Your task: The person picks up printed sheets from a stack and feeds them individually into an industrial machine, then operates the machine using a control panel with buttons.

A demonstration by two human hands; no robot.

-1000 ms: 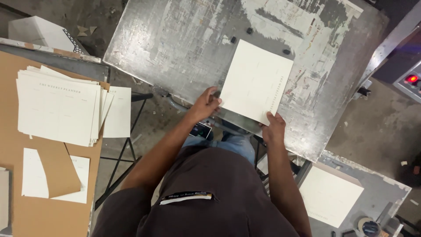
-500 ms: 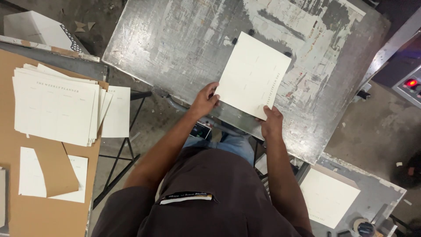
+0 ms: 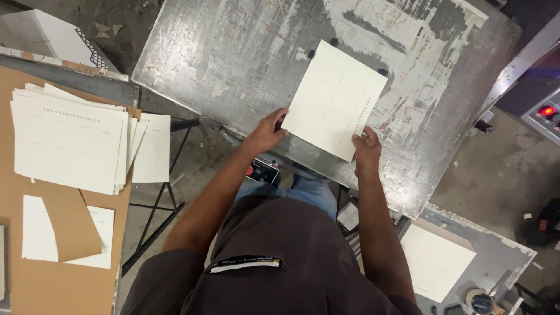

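A cream printed sheet lies flat on a worn, scratched metal plate. My left hand rests on the sheet's near left corner, fingers on its edge. The near right edge of the sheet is under the fingertips of my right hand. Small dark stops touch the sheet's far edge.
A fanned stack of the same cream sheets sits on a brown cardboard surface at left, with a brown paper piece below it. Another cream sheet lies on a lower grey shelf at right. A red lit button glows on a panel at far right.
Both hands have slid the sheet a little farther onto the plate, up against the dark stops. The stack at left is unchanged.
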